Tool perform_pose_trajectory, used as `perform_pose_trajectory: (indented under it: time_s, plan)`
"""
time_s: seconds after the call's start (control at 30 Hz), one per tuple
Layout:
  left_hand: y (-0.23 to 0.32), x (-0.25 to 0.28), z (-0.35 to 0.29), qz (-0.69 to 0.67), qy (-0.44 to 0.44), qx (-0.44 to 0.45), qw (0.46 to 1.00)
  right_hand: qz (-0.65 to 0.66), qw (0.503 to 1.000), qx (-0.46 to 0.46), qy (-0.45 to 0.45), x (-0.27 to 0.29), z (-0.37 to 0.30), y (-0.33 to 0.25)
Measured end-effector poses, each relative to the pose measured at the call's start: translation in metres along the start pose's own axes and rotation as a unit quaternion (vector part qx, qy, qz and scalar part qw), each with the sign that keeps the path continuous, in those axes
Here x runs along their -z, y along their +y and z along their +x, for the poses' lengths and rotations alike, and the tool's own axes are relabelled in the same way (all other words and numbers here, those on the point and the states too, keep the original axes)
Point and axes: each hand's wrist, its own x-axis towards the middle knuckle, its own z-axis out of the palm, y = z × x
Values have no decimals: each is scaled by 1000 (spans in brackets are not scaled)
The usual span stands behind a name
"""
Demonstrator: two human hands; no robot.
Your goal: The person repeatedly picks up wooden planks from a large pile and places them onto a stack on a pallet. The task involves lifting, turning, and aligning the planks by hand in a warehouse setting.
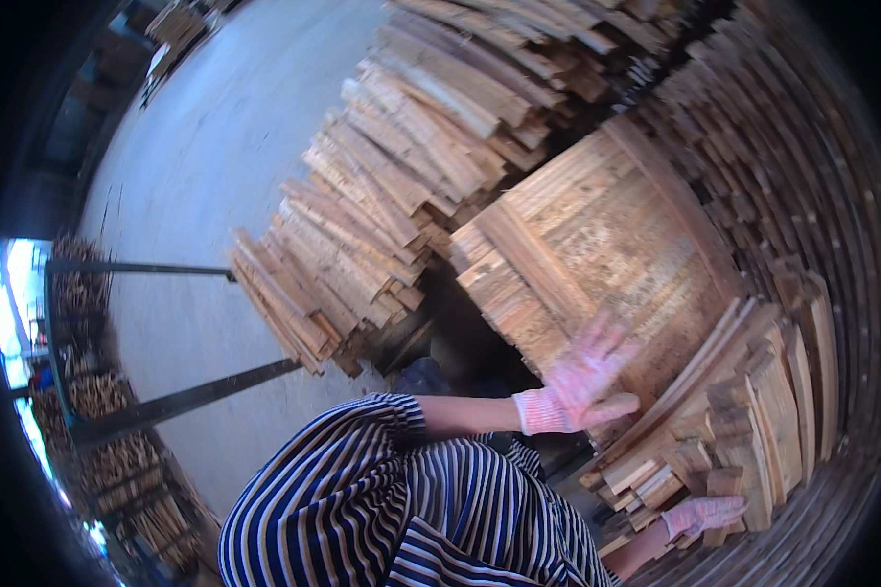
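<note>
Both my hands wear pink and white knit gloves. My left hand (589, 377) is spread open, slightly blurred, over the near edge of a platform of wooden boards (617, 249); I cannot tell if it touches the wood. Lower in the picture, my right hand (705, 515) reaches out with its fingers stretched flat against short wood pieces (724, 484) in a pile. Nothing shows in its grip, though its underside is hidden. Between the hands lie several stacked wood strips (646, 479), and long curved-looking slats (671, 396) run along the platform's edge.
A long row of stacked planks (382, 166) stands on the grey floor (215, 117). Dense rows of timber (793, 147) rise along the far right side. Dark metal bars (186, 401) of a frame stick out at the left, near racks of wood (117, 440).
</note>
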Motion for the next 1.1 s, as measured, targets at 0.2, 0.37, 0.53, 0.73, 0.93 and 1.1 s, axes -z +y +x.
perform_pose_trajectory:
  time_s: [0.2,0.37,0.53,0.73,0.93,1.1]
  plan:
    - [-107,85,-122,125,130,259,949,-125,987,-5,103,143,83,-178]
    - [-211,149,-234,-59,188,501,843,771,546,160,-285,300,80,-368]
    - [-250,211,-313,-125,190,641,733,714,274,0,-644,309,-52,-475]
    - [-262,265,-417,-88,255,705,656,544,240,-49,-803,321,-104,-550]
    - [-348,266,-495,-392,437,713,382,551,257,259,-751,333,-171,-644]
    - [-377,235,-510,-560,463,620,296,511,302,434,-678,385,-211,-767]
